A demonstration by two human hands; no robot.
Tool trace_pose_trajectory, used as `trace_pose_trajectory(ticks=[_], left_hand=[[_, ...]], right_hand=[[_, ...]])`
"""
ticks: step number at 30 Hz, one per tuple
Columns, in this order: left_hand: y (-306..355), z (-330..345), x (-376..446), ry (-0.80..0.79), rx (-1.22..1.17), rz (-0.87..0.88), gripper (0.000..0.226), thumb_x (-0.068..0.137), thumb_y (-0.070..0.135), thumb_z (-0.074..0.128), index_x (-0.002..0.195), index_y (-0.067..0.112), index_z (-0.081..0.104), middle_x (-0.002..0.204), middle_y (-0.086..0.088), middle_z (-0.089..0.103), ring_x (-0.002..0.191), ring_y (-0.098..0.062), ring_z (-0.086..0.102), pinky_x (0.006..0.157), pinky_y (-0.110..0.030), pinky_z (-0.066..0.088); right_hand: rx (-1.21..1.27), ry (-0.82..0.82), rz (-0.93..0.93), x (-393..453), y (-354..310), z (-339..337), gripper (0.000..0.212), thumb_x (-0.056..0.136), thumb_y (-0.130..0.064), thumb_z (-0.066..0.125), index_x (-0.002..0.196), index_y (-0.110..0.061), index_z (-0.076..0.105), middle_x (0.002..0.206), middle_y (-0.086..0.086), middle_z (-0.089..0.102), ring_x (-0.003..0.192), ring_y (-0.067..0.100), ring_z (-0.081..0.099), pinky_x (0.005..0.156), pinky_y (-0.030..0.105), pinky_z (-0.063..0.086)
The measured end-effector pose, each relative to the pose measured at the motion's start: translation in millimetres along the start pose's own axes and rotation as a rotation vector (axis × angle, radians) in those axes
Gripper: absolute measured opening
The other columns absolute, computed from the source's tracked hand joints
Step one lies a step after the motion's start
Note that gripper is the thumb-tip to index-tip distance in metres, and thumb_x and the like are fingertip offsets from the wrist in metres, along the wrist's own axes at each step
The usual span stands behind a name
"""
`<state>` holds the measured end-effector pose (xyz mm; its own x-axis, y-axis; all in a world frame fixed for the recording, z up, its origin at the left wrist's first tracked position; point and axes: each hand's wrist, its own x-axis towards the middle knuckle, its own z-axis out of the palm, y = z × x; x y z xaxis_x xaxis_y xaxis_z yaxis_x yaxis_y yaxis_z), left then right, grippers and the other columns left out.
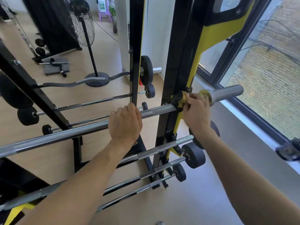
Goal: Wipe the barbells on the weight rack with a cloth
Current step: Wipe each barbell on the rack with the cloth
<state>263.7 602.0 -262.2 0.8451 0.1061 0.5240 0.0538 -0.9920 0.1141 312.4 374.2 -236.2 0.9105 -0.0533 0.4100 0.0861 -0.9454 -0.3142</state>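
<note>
A long steel barbell (pixel 68 133) lies across the black and yellow weight rack (pixel 177 65), its thick sleeve (pixel 227 92) sticking out to the right. My left hand (pixel 125 123) grips the bar's shaft just left of the rack upright. My right hand (pixel 197 113) pinches a yellow cloth (pixel 185 97) against the bar where it meets the rack hook, next to the collar. Several thinner barbells (pixel 146 155) with small black plates rest on lower pegs beneath my arms.
A curl bar (pixel 81 82) and more bars hang on the rack's far side. A standing fan (pixel 87 30) is behind the rack on the wooden floor. A large window (pixel 263 65) runs along the right, with a low ledge beneath it.
</note>
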Motion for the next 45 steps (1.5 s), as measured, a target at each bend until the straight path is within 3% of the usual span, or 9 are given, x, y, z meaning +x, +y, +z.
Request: trace_pose_trajectory(ticks=[8, 11, 14, 19, 24, 29, 35, 40, 45], left_hand=[[-2, 1, -1, 0.013, -0.019, 0.014, 0.034, 0.106, 0.027, 0.031, 0.082, 0.014, 0.049, 0.059, -0.001, 0.047, 0.051, -0.021, 0.041, 0.055, -0.035, 0.038], [-3, 2, 0, 0.056, -0.031, 0.026, 0.036, 0.105, 0.026, 0.031, 0.079, 0.012, 0.051, 0.058, -0.003, 0.05, 0.051, -0.021, 0.037, 0.055, -0.034, 0.031], [-1, 3, 0, 0.062, -0.011, 0.013, 0.036, 0.105, 0.027, 0.031, 0.079, 0.012, 0.051, 0.058, -0.001, 0.046, 0.051, -0.021, 0.036, 0.056, -0.033, 0.03], [2, 1, -1, 0.019, -0.01, -0.02, 0.037, 0.105, 0.029, 0.029, 0.081, 0.013, 0.052, 0.059, 0.0, 0.046, 0.051, -0.02, 0.041, 0.056, -0.033, 0.033], [-1, 0, -3, 0.033, -0.052, 0.013, 0.043, 0.105, 0.032, 0.018, 0.081, 0.014, 0.049, 0.06, 0.0, 0.046, 0.051, -0.019, 0.041, 0.056, -0.033, 0.033], [-2, 2, -2, 0.031, -0.046, -0.007, 0.04, 0.104, 0.032, 0.022, 0.082, 0.014, 0.05, 0.061, 0.0, 0.047, 0.052, -0.02, 0.041, 0.056, -0.034, 0.036], [-6, 5, -1, 0.01, -0.067, 0.024, 0.032, 0.105, 0.032, 0.031, 0.084, 0.016, 0.049, 0.065, -0.001, 0.053, 0.056, -0.021, 0.045, 0.057, -0.034, 0.039], [-8, 4, -1, 0.088, -0.082, 0.053, 0.037, 0.104, 0.03, 0.023, 0.079, 0.016, 0.047, 0.06, 0.002, 0.041, 0.051, -0.017, 0.036, 0.056, -0.032, 0.027], [-2, 10, 0, 0.093, -0.05, -0.009, 0.037, 0.102, 0.029, 0.025, 0.077, 0.015, 0.049, 0.059, 0.001, 0.041, 0.052, -0.019, 0.035, 0.057, -0.032, 0.026]], right_hand=[[-0.037, -0.092, -0.346, -31, -45, 4, 0.032, 0.096, -0.026, 0.057, 0.126, -0.02, 0.065, 0.13, 0.001, 0.066, 0.123, 0.026, 0.058, 0.107, 0.049, 0.044], [-0.34, -0.147, -0.259, -4, 5, -21, 0.019, 0.097, -0.029, 0.048, 0.097, -0.028, 0.067, 0.106, -0.007, 0.071, 0.101, 0.016, 0.066, 0.119, 0.049, 0.024], [-0.412, -0.122, -0.08, 8, 21, -36, 0.034, 0.099, -0.03, 0.039, 0.071, -0.024, 0.057, 0.072, -0.006, 0.059, 0.072, 0.016, 0.055, 0.122, 0.046, 0.019], [-0.136, -0.033, -0.04, -18, -40, -7, 0.022, 0.095, -0.025, 0.052, 0.089, -0.011, 0.068, 0.094, 0.006, 0.071, 0.094, 0.027, 0.065, 0.097, 0.043, 0.05], [-0.174, -0.048, -0.388, -33, -30, 2, 0.038, 0.094, -0.027, 0.06, 0.131, -0.021, 0.063, 0.133, -0.002, 0.064, 0.126, 0.019, 0.057, 0.122, 0.048, 0.02], [-0.271, -0.016, -0.147, -8, -3, 2, 0.034, 0.092, -0.01, 0.057, 0.124, -0.015, 0.066, 0.122, 0.002, 0.068, 0.121, 0.026, 0.057, 0.12, 0.05, 0.018], [0.264, -0.185, -0.452, -37, -69, 22, 0.041, 0.086, -0.004, 0.07, 0.124, -0.02, 0.067, 0.118, -0.002, 0.066, 0.115, 0.02, 0.056, 0.108, 0.041, 0.042], [-0.077, -0.413, -0.267, 18, -24, -10, 0.038, 0.092, -0.008, 0.063, 0.123, -0.03, 0.061, 0.113, -0.001, 0.066, 0.105, 0.026, 0.062, 0.095, 0.045, 0.053], [-0.118, -0.254, -0.243, 5, -45, 6, 0.022, 0.09, -0.013, 0.068, 0.11, -0.022, 0.068, 0.107, 0.001, 0.069, 0.102, 0.023, 0.061, 0.092, 0.035, 0.048]])
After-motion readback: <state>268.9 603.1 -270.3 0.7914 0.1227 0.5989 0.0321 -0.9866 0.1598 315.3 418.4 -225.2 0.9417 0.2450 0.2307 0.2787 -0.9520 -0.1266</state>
